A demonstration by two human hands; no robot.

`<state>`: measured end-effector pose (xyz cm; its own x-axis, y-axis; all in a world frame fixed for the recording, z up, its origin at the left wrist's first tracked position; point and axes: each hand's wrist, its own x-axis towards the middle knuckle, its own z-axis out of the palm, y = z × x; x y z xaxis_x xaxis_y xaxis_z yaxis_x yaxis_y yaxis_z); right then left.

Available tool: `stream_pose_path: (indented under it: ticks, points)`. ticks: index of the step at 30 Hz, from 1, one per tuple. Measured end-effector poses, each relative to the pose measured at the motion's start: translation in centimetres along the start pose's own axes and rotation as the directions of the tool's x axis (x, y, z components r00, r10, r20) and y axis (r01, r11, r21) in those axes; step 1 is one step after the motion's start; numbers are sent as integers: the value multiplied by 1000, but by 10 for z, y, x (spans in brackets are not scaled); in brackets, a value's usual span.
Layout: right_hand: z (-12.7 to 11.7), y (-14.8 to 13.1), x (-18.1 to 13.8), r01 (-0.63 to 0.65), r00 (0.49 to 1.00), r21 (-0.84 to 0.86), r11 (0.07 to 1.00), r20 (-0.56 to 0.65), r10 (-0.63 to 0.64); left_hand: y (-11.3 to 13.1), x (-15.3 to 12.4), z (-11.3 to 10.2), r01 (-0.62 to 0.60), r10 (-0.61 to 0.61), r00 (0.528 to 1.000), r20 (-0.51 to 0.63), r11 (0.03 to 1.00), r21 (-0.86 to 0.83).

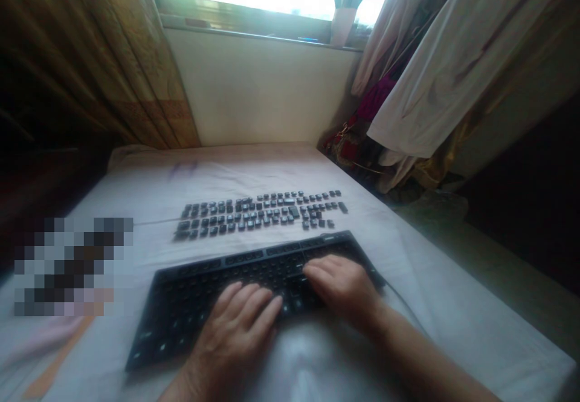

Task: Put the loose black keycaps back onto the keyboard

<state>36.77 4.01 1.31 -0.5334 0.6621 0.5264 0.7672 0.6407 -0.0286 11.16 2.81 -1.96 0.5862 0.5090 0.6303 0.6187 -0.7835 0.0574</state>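
Note:
A black keyboard (181, 305) lies slightly aslant on a white sheet. Most of its upper area shows bare key sockets, while keycaps remain along the front edge. Resting flat over its front middle is my left hand (244, 323), fingers stretched out and holding nothing visible. My right hand (342, 287) is over the right part of the keyboard. Its fingers are pressed together, tips down at the sockets, and whatever may be between them is hidden. Beyond the keyboard, loose black keycaps (240, 214) are laid out in several rows.
The white sheet (435, 305) covers a flat surface reaching towards the wall and window. A cable (405, 308) runs from the keyboard's right side. A pixelated dark object (77, 263) lies at left, near an orange strip (58, 366). Clothes (430, 69) hang at right.

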Motion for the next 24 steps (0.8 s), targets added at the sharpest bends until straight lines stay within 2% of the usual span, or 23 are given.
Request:
stream_pose_path:
  ticks: [9, 16, 24]
  points:
    - [3, 2, -9, 38, 999, 127, 991, -38, -33, 5, 8, -3, 3, -3, 1000, 29, 1000, -1]
    - [1, 3, -13, -11, 1000, 235, 972, -5, 12, 10, 19, 4, 37, -32, 996, 78, 997, -73]
    - [-3, 1, -11, -64, 998, 355, 933, 7, 65, 11, 18, 8, 49, -41, 996, 77, 993, -105]
